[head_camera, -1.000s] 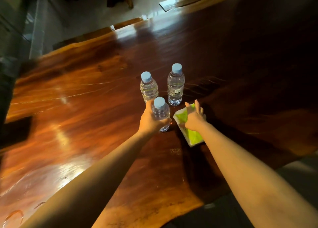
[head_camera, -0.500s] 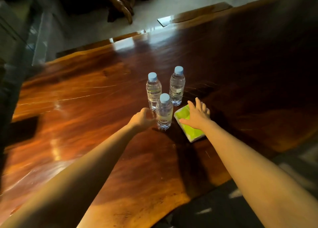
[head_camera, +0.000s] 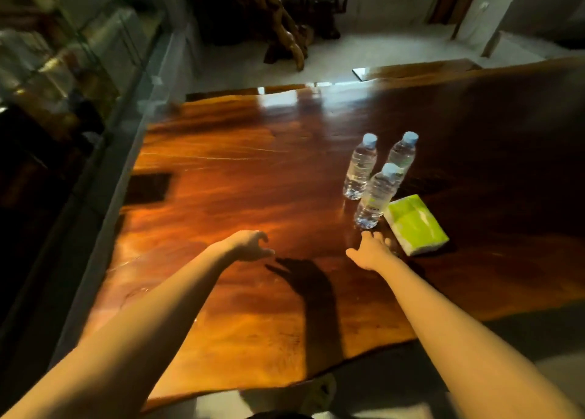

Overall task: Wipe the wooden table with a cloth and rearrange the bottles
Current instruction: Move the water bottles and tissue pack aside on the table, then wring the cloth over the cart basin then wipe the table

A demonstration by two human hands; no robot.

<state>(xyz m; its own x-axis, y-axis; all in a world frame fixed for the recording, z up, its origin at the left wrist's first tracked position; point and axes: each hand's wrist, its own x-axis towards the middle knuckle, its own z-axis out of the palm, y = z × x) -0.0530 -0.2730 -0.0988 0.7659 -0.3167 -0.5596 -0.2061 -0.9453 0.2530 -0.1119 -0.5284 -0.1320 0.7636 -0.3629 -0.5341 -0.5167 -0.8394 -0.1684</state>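
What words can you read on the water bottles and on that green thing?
No words can be read anywhere.
Nearest bottle: a pale label patch, too blurred to read.
Left bottle and far bottle: no print that can be made out.
Green and white pack: only colour shows, no readable letters.

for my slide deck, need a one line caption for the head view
Both hands, left and right, hover empty over the wooden table near three bottles and a green cloth.
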